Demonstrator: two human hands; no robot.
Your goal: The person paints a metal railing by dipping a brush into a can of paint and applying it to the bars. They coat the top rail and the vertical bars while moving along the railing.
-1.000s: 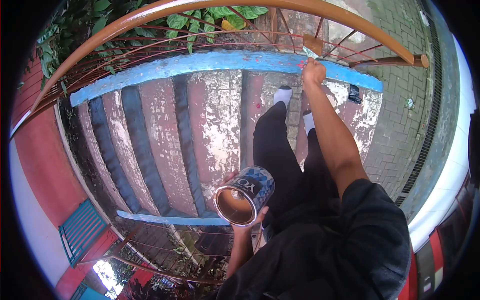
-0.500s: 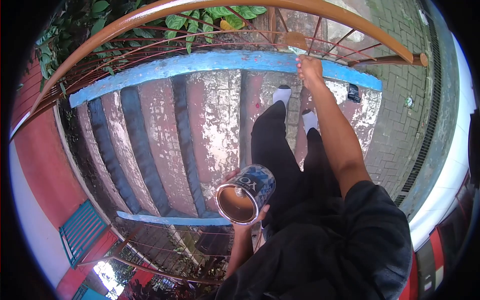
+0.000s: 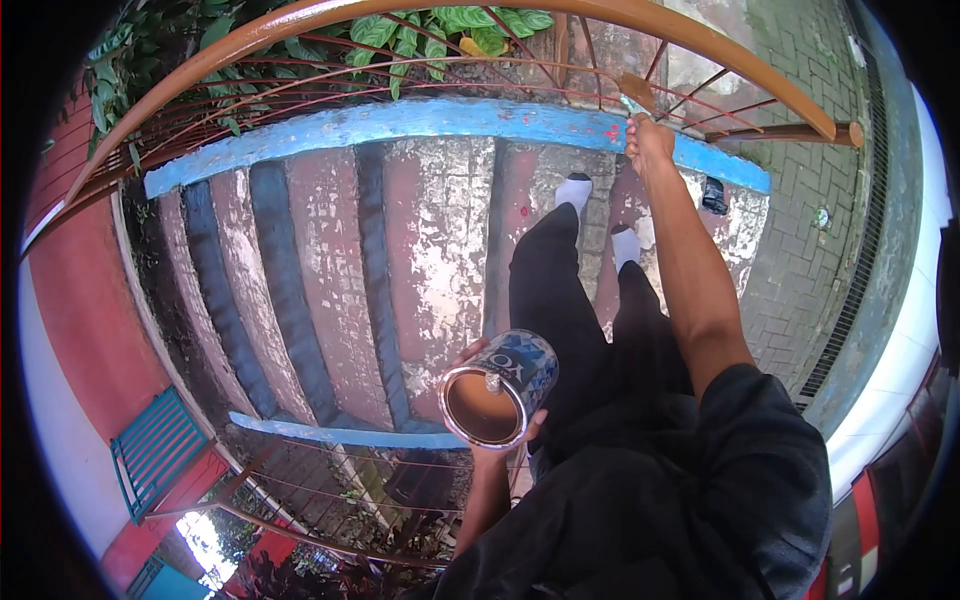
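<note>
My left hand (image 3: 536,424) is wrapped round a paint can (image 3: 525,362), which is tilted so that its open mouth and brown paint show. Most of that hand is behind the can. My right hand (image 3: 650,142), arm stretched out, grips a paintbrush (image 3: 636,92) at the railing's thin bars, above the blue ledge. The brush's bristles are brown. Over it curves the thick brown handrail (image 3: 690,38), with a lower brown rail (image 3: 785,134) to the right.
Worn steps (image 3: 325,265) run leftward from my feet in socks. A small black object (image 3: 714,196) lies near the blue ledge (image 3: 440,120). Leafy plants (image 3: 375,35) grow behind the railing. At the lower left is a teal slatted object (image 3: 160,452); paving (image 3: 800,230) lies on the right.
My right hand and the brush have moved slightly right along the railing. The whole view has shifted a little; my left hand still holds the can.
</note>
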